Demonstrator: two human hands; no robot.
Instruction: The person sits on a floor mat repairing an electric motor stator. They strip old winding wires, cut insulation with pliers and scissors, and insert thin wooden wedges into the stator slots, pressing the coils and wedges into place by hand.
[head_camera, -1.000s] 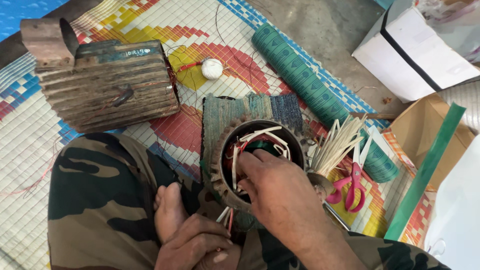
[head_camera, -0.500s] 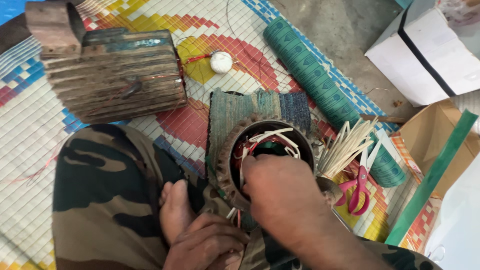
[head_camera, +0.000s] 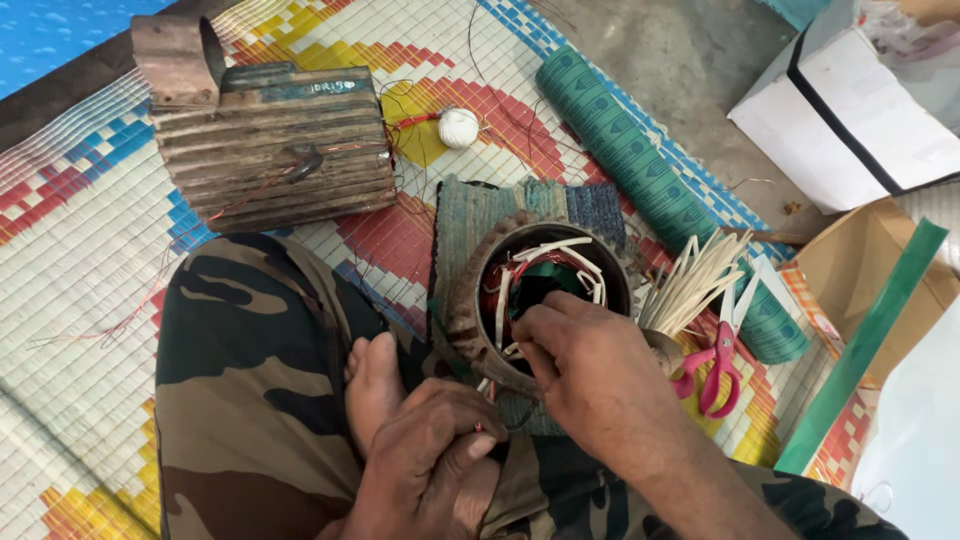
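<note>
The right hand (head_camera: 600, 385) is laid over the near rim of the round motor stator (head_camera: 535, 300), its fingers (head_camera: 535, 325) curled narrow and pinched into the windings at the bore, though exactly what is gripped cannot be told; white insulating strips (head_camera: 550, 250) and red wire are seen fanned inside the ring; the stator is propped on a folded blue-grey cloth (head_camera: 480, 215) near the middle of the woven floor mat (head_camera: 90, 300), just ahead of the crossed legs in camouflage trousers (head_camera: 240, 380). The left hand (head_camera: 435, 455) is held lower, by a bare foot (head_camera: 372, 385), fingers closed narrow on a thin reddish wire end (head_camera: 478, 427). Towards the mat's far left corner a ribbed, rusty motor housing (head_camera: 275, 145) is lying on its side; a white ball of thread (head_camera: 459, 127) is seen just right of it; a long green patterned roll (head_camera: 625, 150) is stretched along the mat's far right edge. At the right edge a bundle of pale sticks (head_camera: 695, 280) is fanned out beside the stator, and pink-handled scissors (head_camera: 715, 360) are rested just below them; a cardboard box (head_camera: 870, 265) and a green strip (head_camera: 860, 350) are placed further right.
</note>
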